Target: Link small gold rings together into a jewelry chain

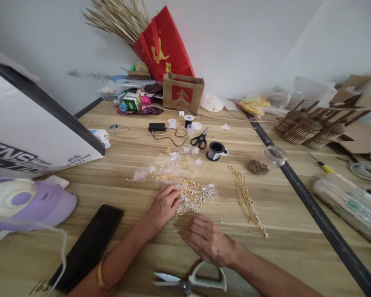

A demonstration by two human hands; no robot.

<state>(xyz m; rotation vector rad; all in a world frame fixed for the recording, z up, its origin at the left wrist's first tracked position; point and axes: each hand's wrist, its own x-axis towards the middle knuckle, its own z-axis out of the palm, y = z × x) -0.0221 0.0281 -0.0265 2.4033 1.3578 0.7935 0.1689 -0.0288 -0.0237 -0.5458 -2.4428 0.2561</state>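
A loose pile of gold and clear beads (191,194) lies on the wooden table. My left hand (164,206) is at the pile's left edge, fingers bent together among the beads; what they pinch is too small to name. Just below the pile my right hand (207,240) rests low over the table, its fingers curled inward and their tips hidden. A few tiny clear beads (177,230) lie between the two hands. Beside the pile is a small bag of rings (209,192). Large scissors (190,282) with pale handles lie below my right hand.
Gold bead chains (244,198) lie to the right, near a tub of dark beads (258,166). Beyond the pile are small bags (163,167), a wire spool (215,152) and black-handled scissors (199,139). A phone (89,243) and a white box (40,128) stand left.
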